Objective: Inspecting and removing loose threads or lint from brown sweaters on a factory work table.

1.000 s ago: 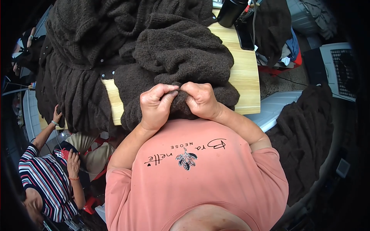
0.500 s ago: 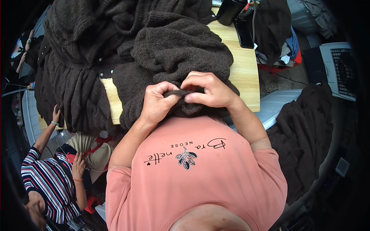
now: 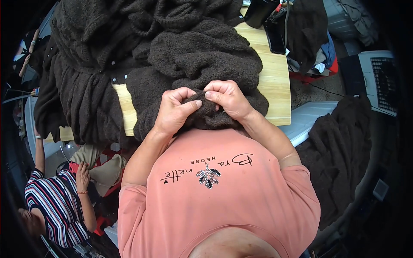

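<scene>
A bulky dark brown knitted garment (image 3: 202,51) lies bunched at the near edge of the wooden table (image 3: 275,81), close against my chest. My left hand (image 3: 175,109) pinches a fold of it between thumb and fingers. Right beside it, my right hand (image 3: 228,99) grips the same knit, thumb pressed to the fingers. The two sets of fingertips almost meet, with cloth bulging between and below them. What lies under the fold is hidden.
More brown knitwear (image 3: 86,94) with small shiny buttons covers the table's left. A black cylinder (image 3: 260,13) and a phone (image 3: 274,38) lie at the far right. Brown knitwear (image 3: 337,150) drapes over a pale surface on the right. A co-worker in a striped shirt (image 3: 58,202) sits at left.
My right fingers have closed onto the knit, and my left thumb has shifted slightly up. At left, the co-worker's arms have moved and the knitwear's edge there has shifted.
</scene>
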### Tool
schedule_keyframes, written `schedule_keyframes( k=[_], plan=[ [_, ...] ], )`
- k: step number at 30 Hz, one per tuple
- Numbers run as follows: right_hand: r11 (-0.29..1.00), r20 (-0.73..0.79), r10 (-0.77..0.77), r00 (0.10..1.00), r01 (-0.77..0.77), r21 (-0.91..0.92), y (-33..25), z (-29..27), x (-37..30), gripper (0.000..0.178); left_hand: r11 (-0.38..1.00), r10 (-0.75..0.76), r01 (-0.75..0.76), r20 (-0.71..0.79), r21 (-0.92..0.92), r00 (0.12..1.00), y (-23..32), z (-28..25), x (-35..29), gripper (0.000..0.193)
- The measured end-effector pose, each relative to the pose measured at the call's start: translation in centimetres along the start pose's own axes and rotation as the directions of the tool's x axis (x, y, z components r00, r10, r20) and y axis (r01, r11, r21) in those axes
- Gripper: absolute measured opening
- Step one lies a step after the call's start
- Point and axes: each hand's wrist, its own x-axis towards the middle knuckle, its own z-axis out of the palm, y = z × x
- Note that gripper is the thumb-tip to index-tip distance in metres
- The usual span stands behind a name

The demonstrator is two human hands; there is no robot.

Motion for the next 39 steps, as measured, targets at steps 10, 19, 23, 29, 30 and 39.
schedule_keyframes(
  k=[10, 19, 23, 29, 30, 39],
  plan=[
    [0.672, 0.147, -0.407, 0.902, 0.404, -0.621, 0.1, 0.6, 0.4, 0.009, 0.997, 0.0, 0.003, -0.042, 0.075, 0.999, -1.2, -0.2, -0.4, 0.003],
    [0.877, 0.126, -0.212, 0.969, 0.245, -0.414, -0.4, 0.6, 0.1, 0.004, 0.99, -0.009, 0.015, -0.047, 0.142, 0.999, -0.7, 0.0, -0.5, 0.003],
    [0.805, -0.022, -0.365, 0.931, 0.304, -0.509, 0.5, 1.7, 0.0, 0.004, 0.985, -0.05, 0.055, -0.032, 0.161, 0.998, -1.4, -0.2, -0.3, 0.002],
    [0.389, 0.134, -0.69, 0.711, 0.521, -0.76, 1.3, 1.7, 0.2, 0.011, 0.975, 0.139, -0.116, -0.108, 0.191, 0.984, -2.1, 0.6, 0.6, 0.003],
    [0.415, 0.126, -0.673, 0.728, 0.514, -0.751, 1.2, 1.5, 0.2, 0.011, 0.977, 0.147, -0.131, -0.084, 0.171, 0.986, -2.5, 0.5, 0.7, 0.004],
    [0.693, -0.008, -0.528, 0.849, 0.426, -0.582, 1.1, 1.4, -0.3, 0.002, 0.961, 0.106, -0.097, -0.018, 0.258, 0.994, -1.8, 0.6, -0.5, 0.001]
  ],
)
